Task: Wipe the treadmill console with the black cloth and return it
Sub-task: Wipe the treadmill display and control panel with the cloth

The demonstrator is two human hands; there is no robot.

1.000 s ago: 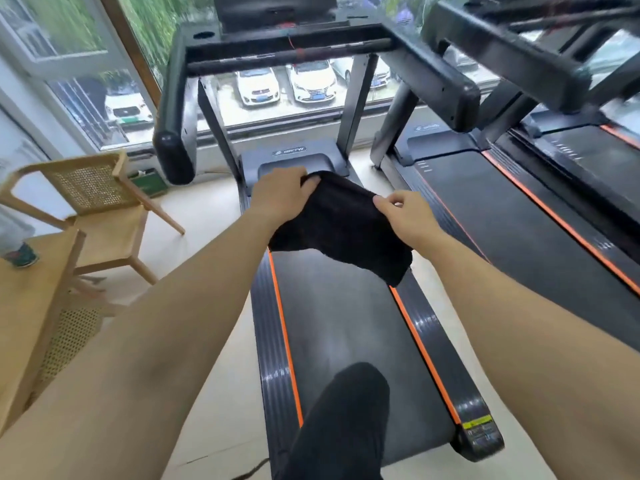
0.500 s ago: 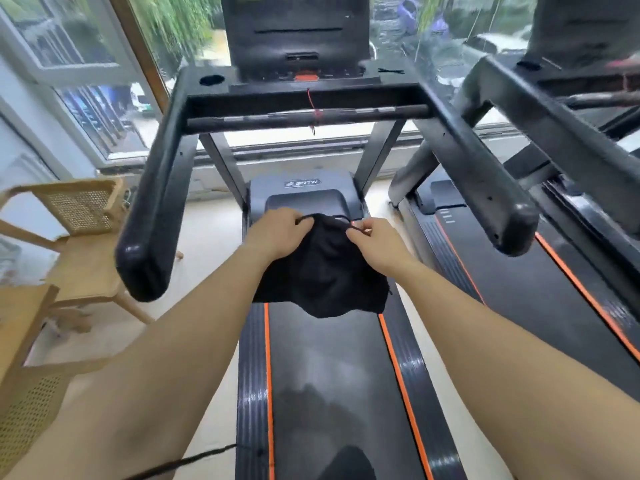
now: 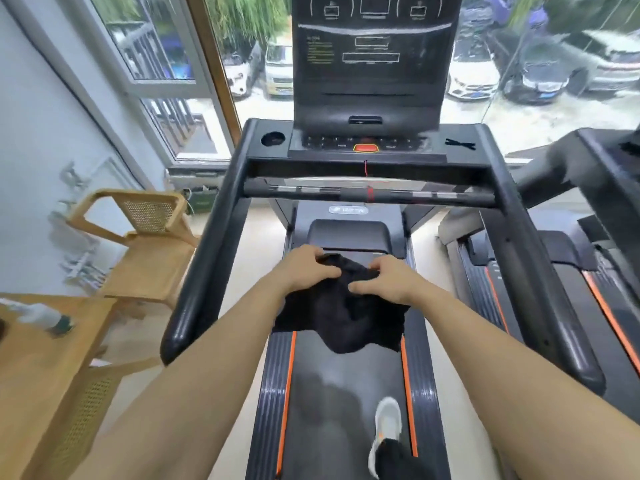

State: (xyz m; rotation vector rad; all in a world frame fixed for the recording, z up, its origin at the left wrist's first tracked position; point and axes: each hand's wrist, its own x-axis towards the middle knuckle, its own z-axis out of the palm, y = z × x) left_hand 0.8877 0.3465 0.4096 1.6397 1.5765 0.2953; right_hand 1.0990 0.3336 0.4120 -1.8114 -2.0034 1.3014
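Note:
The black cloth [image 3: 341, 320] hangs bunched over the treadmill belt [image 3: 346, 393], held at its top edge by both hands. My left hand [image 3: 306, 270] grips the cloth's left part and my right hand [image 3: 384, 280] pinches its right part, the two hands close together. The treadmill console [image 3: 372, 64], a tall black panel with a red button [image 3: 365, 148] on the control strip below it, stands well beyond and above my hands. A black crossbar [image 3: 367, 194] runs between the hands and the console.
Two black side handrails [image 3: 204, 258] [image 3: 533, 265] flank my arms. A wooden chair [image 3: 149, 244] and a wooden table [image 3: 45, 358] with a bottle [image 3: 45, 318] stand at the left. A second treadmill [image 3: 588, 289] stands at the right. My white shoe [image 3: 386, 434] rests on the belt.
The view has tilted up and moved closer, bringing the whole console into sight. My hands have drawn together, gathering the cloth from spread out into a bunch.

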